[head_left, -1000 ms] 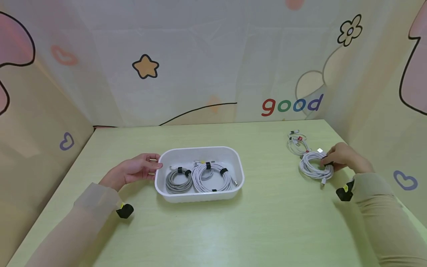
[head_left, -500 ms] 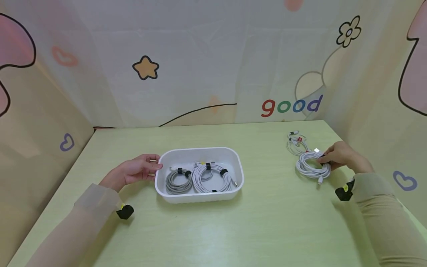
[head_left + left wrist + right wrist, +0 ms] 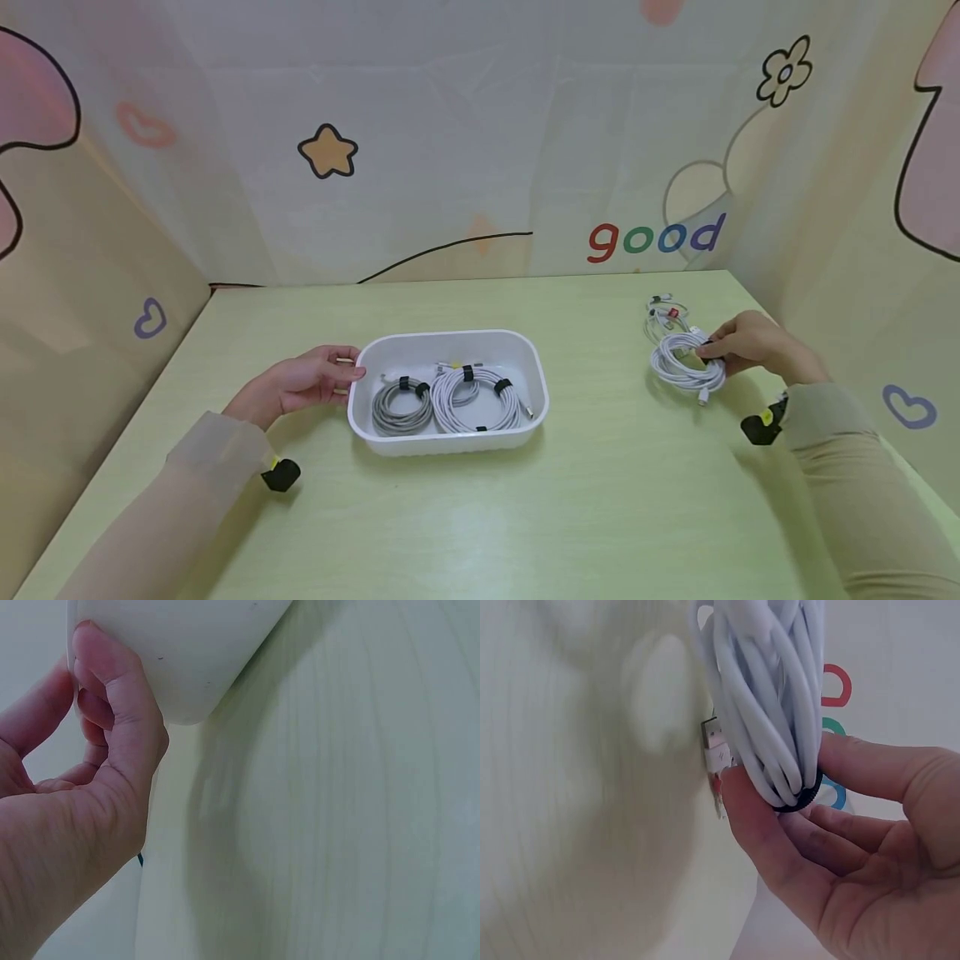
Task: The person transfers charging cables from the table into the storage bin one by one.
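Observation:
My right hand [image 3: 756,346] pinches a coiled white cable [image 3: 678,367] near its black strap. In the right wrist view the coil [image 3: 769,697] hangs from thumb and fingers, clear of the table. At the left end of a white plastic bin [image 3: 450,446], my left hand [image 3: 315,383] grips the rim, thumb on one side and fingers on the other; the left wrist view shows the same hold on the bin [image 3: 180,660]. Inside the bin lie a grey coiled cable [image 3: 386,417] and a white coiled cable [image 3: 442,408], both with black straps.
Behind the held coil, a thinner white cable [image 3: 654,332] with a red tag lies on the pale green table [image 3: 480,517]. A printed curtain [image 3: 450,167] stands along the back edge and both sides.
My right hand has lifted the white coiled cable and moved it left. The left hand and the bin have stayed in place.

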Demonstrator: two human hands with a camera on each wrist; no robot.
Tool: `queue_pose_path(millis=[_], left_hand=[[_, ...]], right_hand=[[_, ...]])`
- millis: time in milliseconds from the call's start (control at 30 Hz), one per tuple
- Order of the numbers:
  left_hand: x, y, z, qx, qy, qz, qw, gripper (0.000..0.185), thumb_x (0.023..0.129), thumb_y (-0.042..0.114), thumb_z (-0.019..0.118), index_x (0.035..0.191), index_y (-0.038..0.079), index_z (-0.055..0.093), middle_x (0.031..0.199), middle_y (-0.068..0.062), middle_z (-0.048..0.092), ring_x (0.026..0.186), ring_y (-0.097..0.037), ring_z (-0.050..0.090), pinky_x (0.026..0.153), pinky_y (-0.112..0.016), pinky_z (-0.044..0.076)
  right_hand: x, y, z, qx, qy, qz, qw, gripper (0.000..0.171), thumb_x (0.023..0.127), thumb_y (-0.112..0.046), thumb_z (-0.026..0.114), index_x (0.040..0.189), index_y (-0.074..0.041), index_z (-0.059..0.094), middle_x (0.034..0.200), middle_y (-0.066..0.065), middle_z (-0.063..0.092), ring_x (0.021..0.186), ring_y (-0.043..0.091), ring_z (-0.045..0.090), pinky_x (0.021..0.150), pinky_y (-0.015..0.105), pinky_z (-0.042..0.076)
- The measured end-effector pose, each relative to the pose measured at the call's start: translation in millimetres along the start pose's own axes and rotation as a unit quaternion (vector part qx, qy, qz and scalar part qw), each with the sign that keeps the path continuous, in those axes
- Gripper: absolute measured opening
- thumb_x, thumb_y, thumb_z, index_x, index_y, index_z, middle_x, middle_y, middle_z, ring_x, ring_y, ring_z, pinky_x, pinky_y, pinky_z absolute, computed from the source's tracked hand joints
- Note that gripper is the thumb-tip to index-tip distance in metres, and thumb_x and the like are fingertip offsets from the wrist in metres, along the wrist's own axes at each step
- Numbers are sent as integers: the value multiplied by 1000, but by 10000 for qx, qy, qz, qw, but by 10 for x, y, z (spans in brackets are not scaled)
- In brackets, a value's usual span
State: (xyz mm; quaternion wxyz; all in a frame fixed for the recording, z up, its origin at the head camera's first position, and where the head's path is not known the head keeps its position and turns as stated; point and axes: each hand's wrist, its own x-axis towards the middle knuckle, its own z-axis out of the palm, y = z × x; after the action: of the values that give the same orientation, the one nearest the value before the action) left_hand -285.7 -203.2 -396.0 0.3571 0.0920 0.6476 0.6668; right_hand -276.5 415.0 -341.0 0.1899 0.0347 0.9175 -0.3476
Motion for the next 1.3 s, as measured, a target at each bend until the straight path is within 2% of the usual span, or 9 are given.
queue_pose_path(millis=[200,400,633,933,1167,1300], left_hand=[[-9,12,0,23,57,-22,10000,20,97,6,54,114,5,45,97,1,66,85,-11,64,76,-28,57],[-18,8,-5,40,161,-51,9999,22,97,6,54,116,5,44,98,1,66,86,-11,65,76,-29,56],[-30,9,0,-21,123,-41,9999,21,96,6,55,115,5,44,97,0,65,84,-11,65,76,-29,56],[-3,26,8,-50,89,-64,9999,26,96,6,55,118,2,42,97,-1,65,86,-12,64,76,-29,56],[-3,28,17,-99,108,-47,9999,21,96,4,53,114,3,43,95,-1,65,84,-12,65,75,-29,56],[-17,21,13,-102,132,-29,9999,20,96,4,54,114,3,44,95,-1,65,84,-12,65,76,-29,57]], right_hand=[[64,-78,35,43,-117,-41,9999,47,91,-23,68,115,15,53,83,1,64,69,11,62,68,27,57],[120,-190,97,105,-112,-193,9997,44,90,-19,68,114,15,55,78,-1,65,66,10,63,67,26,57],[152,-317,148,144,-120,-301,9994,37,90,-17,69,108,13,57,74,-2,65,64,9,64,65,26,57],[186,-406,200,362,-115,-330,9987,26,89,-15,69,98,7,58,78,-1,61,64,9,63,66,27,58],[205,-577,254,90,-118,-438,9989,39,90,-21,69,109,10,56,79,-1,61,66,11,59,66,27,56],[204,-686,274,-24,-122,-506,9986,40,90,-22,69,111,9,58,80,1,62,66,12,60,65,27,55]])
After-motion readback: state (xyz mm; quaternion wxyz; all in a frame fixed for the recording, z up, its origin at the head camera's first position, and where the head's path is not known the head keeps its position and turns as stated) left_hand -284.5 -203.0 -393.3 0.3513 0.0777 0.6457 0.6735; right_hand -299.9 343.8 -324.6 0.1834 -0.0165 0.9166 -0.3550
